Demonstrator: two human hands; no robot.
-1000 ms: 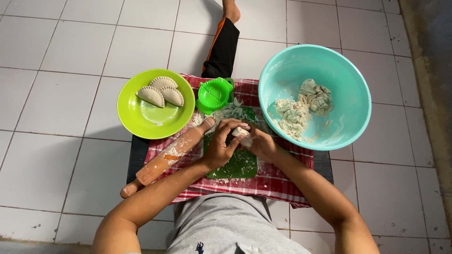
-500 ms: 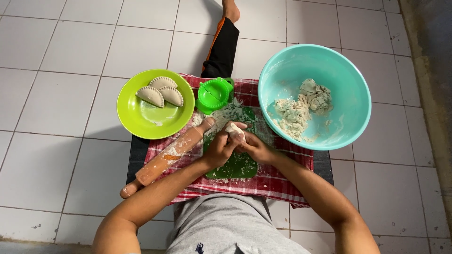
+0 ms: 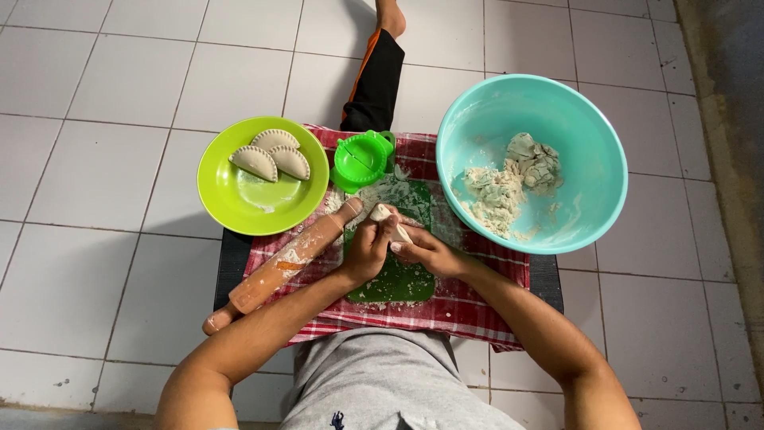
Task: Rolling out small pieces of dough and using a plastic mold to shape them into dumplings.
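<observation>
A small lump of dough sits pinched between both hands above the green mat at the middle of the checked cloth. The left hand cups it from below, fingers curled close; the right hand closes over it, fingers narrow. The step appears to be shaping the piece by hand; flattening it would call for setting it on the floured mat. A wooden rolling pin lies slantwise just beside the left wrist. At the cloth's far edge stands a green press mould; off its left edge, a lime plate with three crimped pastries; at its right, a teal bowl of loose dough.
</observation>
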